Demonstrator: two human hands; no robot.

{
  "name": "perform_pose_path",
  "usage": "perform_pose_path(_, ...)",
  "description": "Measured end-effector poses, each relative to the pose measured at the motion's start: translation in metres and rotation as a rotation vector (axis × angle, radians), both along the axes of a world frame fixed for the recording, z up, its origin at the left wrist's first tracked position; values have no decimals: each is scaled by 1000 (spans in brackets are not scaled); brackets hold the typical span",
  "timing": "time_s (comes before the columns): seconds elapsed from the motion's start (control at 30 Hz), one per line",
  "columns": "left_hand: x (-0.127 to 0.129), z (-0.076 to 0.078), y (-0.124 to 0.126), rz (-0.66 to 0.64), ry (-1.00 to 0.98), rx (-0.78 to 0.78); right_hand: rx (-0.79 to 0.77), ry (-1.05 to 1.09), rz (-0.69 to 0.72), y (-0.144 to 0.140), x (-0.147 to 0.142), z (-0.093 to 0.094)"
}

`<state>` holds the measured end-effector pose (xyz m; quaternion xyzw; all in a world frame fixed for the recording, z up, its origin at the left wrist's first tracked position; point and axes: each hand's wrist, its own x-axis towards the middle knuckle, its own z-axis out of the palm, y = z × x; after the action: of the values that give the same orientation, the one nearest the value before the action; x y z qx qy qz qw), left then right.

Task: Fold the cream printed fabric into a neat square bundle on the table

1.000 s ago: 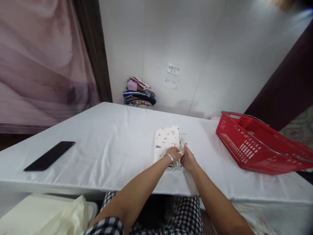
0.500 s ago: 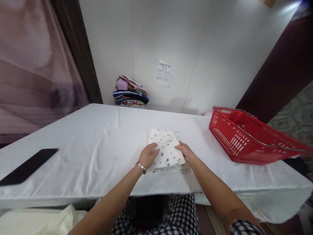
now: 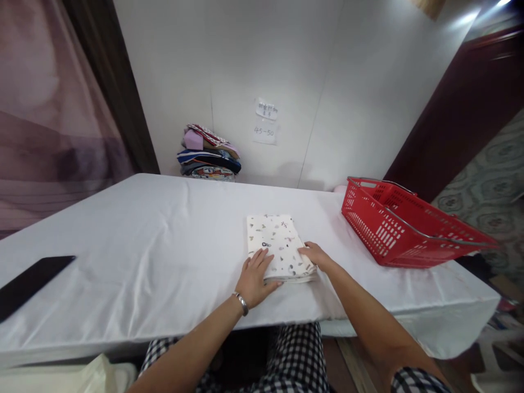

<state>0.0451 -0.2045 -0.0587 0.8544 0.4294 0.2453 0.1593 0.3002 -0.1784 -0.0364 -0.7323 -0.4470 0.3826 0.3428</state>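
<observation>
On a white-covered table (image 3: 184, 240), a left hand (image 3: 252, 281) with fingers spread rests flat over the near-left corner of a folded printed cloth (image 3: 276, 237). The cloth lies near the front edge, its long axis pointing away from the person, far end slanting left. The right hand (image 3: 317, 256) touches its right edge, whether pinching I cannot tell.
</observation>
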Motion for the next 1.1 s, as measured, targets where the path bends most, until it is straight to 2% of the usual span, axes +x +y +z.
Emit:
perform_pose_path(0.13,-2,-12,-1,66,-16,98,55,386,-34,1,2,7)
perform_pose_path(0.23,-4,-22,0,122,-82,134,21,454,-91,-1,4,6)
perform_pose_path(0.3,-4,-24,-1,143,-124,148,19,502,-78,-2,5,7)
perform_pose_path(0.5,8,-14,-9,226,-101,164,140,707,93,2,1,29)
perform_pose_path(0.67,12,1,-15,261,-108,266,152,779,13,12,-10,55)
perform_pose_path(0.73,12,5,-23,145,-93,320,147,784,-12,16,-16,63)
perform_pose_path(0.83,19,6,-40,-238,45,372,149,772,-10,20,-24,70)
perform_pose_path(0.87,24,5,-44,-332,98,380,151,767,-7,21,-26,71)
perform_pose_path(0.9,29,5,-47,-370,141,386,152,761,-2,21,-28,73)
perform_pose_path(0.93,35,4,-49,-353,180,385,153,756,6,22,-30,74)
perform_pose_path(1.1,56,8,-43,-39,413,261,159,735,46,21,-33,78)
